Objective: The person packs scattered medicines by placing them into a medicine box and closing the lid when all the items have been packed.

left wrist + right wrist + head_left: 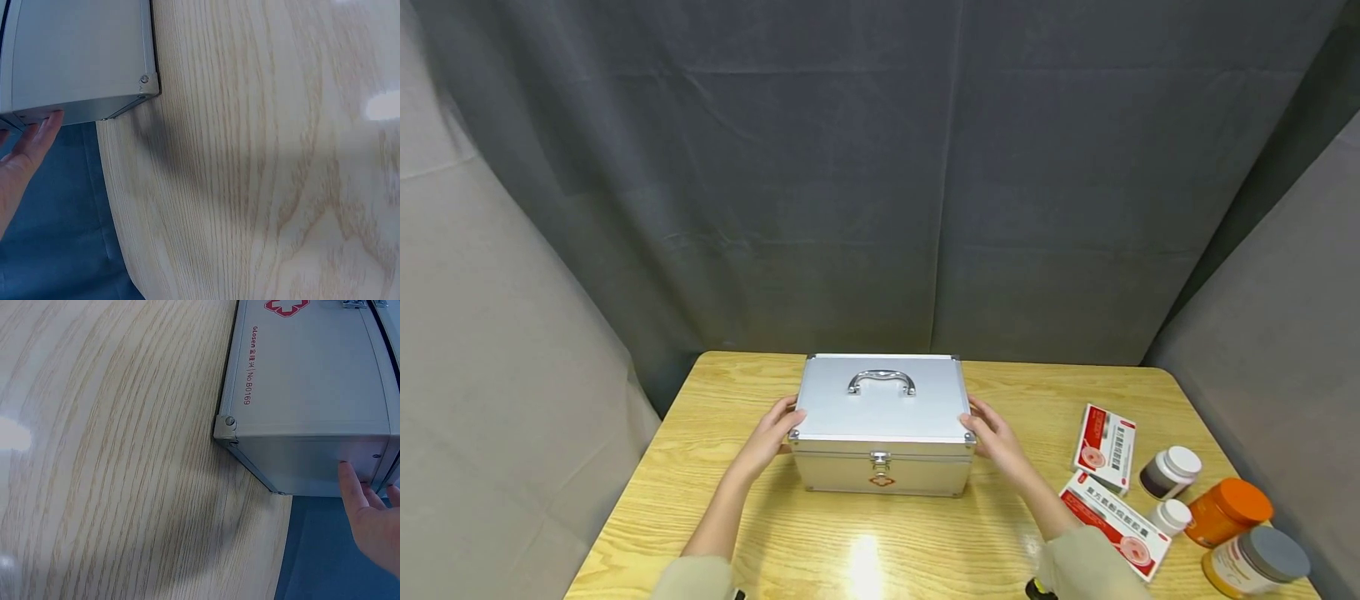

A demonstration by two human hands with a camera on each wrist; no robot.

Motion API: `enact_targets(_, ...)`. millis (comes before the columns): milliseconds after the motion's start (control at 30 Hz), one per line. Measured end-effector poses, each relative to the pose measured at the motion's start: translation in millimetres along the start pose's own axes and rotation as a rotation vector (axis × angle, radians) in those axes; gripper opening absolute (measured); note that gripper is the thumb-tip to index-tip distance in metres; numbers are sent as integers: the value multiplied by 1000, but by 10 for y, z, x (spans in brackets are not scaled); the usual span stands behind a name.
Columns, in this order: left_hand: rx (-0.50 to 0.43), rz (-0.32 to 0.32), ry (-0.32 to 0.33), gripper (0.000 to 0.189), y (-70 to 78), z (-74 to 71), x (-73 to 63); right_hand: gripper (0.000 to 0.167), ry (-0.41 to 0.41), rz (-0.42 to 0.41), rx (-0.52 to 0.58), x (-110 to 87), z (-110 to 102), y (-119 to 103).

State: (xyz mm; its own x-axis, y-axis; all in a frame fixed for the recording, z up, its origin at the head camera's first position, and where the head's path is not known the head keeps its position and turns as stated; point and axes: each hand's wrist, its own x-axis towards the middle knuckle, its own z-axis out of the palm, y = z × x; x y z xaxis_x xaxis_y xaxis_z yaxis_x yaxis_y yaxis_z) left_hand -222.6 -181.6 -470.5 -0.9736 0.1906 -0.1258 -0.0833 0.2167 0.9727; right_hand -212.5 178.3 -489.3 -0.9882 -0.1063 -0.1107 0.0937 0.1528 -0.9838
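A silver metal first-aid case (882, 400) with a chrome carrying handle (882, 379) on its lid and a red cross emblem (286, 306) on its front stands on the table, lid down. My left hand (771, 431) touches its left side, thumb at the lid's edge. On the opposite side my right hand (992, 431) rests the same way, thumb near the lid's right edge. Straight fingers (352, 487) lie against the case wall in the right wrist view. In the left wrist view, fingertips (53, 122) touch the case, and part of that hand is cut off.
At the table's right lie two red-and-white medicine boxes (1105, 446) (1116, 525). Beside them stand two small white-capped bottles (1170, 472) (1170, 517), an orange jar (1230, 511) and a grey-lidded jar (1255, 562). A dark curtain (850, 208) hangs behind the wooden table (700, 433).
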Motion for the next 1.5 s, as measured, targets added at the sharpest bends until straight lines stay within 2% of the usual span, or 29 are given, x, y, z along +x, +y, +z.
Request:
enact_targets(67,2,-1,-10,45,76,28,-27,59,3,3,12,-3,-18,2)
enact_targets(200,8,-1,-16,45,98,63,-11,58,16,12,16,-7,-54,5)
enact_targets(467,23,26,13,50,-166,102,183,60,34,14,-5,-10,-127,29)
enact_targets(600,28,27,11,50,-194,141,226,59,46,16,5,-13,-171,43)
enact_targets(700,17,29,-7,49,-144,175,221,58,50,11,6,-23,-207,46)
enact_targets(933,21,51,-51,49,141,254,83,58,50,10,9,-27,-274,72)
enact_targets(1100,25,51,-63,49,179,298,79,57,69,21,-1,-30,-314,80)
enact_targets(1167,13,56,-65,50,164,319,101,58,73,14,-9,-38,-334,84)
enact_targets(1300,-18,51,-56,52,13,355,222,67,78,-37,-6,-51,-379,132)
enact_targets(1333,-19,49,-49,52,-29,363,253,66,70,-84,25,-27,-414,211)
enact_targets(1433,-1,56,-34,52,-116,391,310,70,73,-91,15,-38,-437,230)
enact_targets(1500,18,62,-30,52,-136,407,319,69,76,-63,13,-44,-441,221)
